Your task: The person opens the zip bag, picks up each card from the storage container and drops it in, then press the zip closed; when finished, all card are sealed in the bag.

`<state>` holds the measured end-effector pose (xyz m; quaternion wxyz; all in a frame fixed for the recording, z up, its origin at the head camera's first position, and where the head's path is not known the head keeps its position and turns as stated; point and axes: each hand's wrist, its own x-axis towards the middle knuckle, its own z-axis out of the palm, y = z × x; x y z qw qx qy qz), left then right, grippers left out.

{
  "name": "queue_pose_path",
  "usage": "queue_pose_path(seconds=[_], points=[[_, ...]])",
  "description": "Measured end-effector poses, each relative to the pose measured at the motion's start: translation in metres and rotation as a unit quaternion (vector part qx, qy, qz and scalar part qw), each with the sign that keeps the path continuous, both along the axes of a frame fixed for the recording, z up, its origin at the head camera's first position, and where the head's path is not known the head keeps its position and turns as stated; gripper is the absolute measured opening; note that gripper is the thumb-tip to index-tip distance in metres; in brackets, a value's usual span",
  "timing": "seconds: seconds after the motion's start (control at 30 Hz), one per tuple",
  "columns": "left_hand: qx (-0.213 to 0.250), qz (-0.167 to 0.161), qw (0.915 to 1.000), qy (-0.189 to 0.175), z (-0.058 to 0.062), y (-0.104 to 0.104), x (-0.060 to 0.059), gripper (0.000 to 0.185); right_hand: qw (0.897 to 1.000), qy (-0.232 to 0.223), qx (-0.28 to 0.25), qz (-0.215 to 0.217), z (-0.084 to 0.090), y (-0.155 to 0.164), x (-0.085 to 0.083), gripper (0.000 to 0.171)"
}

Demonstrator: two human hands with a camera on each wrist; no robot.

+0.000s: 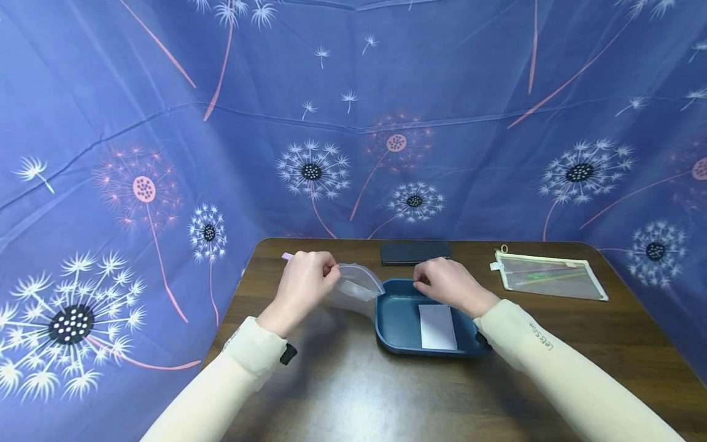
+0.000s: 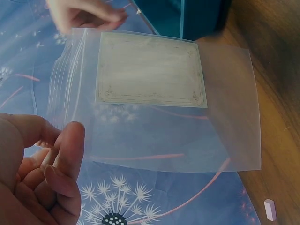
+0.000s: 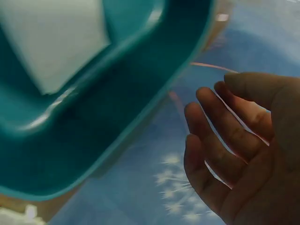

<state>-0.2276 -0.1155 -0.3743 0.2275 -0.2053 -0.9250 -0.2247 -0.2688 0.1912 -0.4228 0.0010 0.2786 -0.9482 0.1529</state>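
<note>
Left hand (image 1: 302, 283) pinches the zip edge of a clear bag (image 2: 154, 101), thumb and fingers (image 2: 65, 154) clamped on it, bag hanging just left of the blue tray (image 1: 394, 319) (1 white card (image 1: 437, 326) inside). Right hand (image 1: 450, 285) hovers over the tray's back rim, fingers (image 3: 220, 136) loosely apart, holding nothing.

Through my head camera: makeshift recording booth, not furnished room. Small dark wooden table (image 1: 359, 380) with rounded corners, enclosed on three sides by draped blue cloth backdrop (image 1: 166, 123) printed with white and pink dandelions; creases and seams in cloth visible. On table: blue tray (image 1: 394, 328), dark flat case (image 1: 415, 252), clear zip pouch (image 1: 549, 276). No walls or furniture beyond cloth visible.
</note>
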Motion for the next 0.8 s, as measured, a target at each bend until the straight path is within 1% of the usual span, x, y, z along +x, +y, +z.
queue_pose_path(seconds=[0.1, 0.17, 0.27, 0.33, 0.5, 0.63, 0.8], points=[[-0.001, 0.001, 1.0, -0.002, 0.0, -0.001, 0.0, 0.02, 0.999, -0.012, 0.046, 0.014, -0.015, 0.009, -0.005, 0.004], [0.0, 0.001, 1.0, -0.004, -0.001, -0.001, 0.0, 0.02, 0.996, -0.018, 0.079, 0.023, -0.025, 0.014, -0.007, 0.009], [0.002, 0.001, 1.0, -0.005, -0.001, -0.001, 0.0, 0.019, 0.991, -0.026, 0.127, 0.037, -0.036, 0.02, -0.008, 0.022], [0.003, -0.001, 1.0, -0.004, -0.001, -0.002, 0.001, 0.02, 0.987, -0.041, 0.15, 0.036, -0.042, 0.023, -0.007, 0.034], [0.002, -0.003, 1.0, 0.0, -0.003, -0.002, 0.001, 0.02, 0.98, -0.065, 0.184, 0.028, -0.052, 0.025, -0.001, 0.062], [0.003, -0.005, 1.0, 0.004, -0.004, -0.003, 0.001, 0.02, 0.973, -0.063, 0.219, 0.024, -0.057, 0.025, 0.002, 0.082], [0.005, -0.006, 1.0, 0.003, -0.004, -0.003, 0.001, 0.02, 0.967, -0.067, 0.243, 0.026, -0.065, 0.025, 0.001, 0.097]])
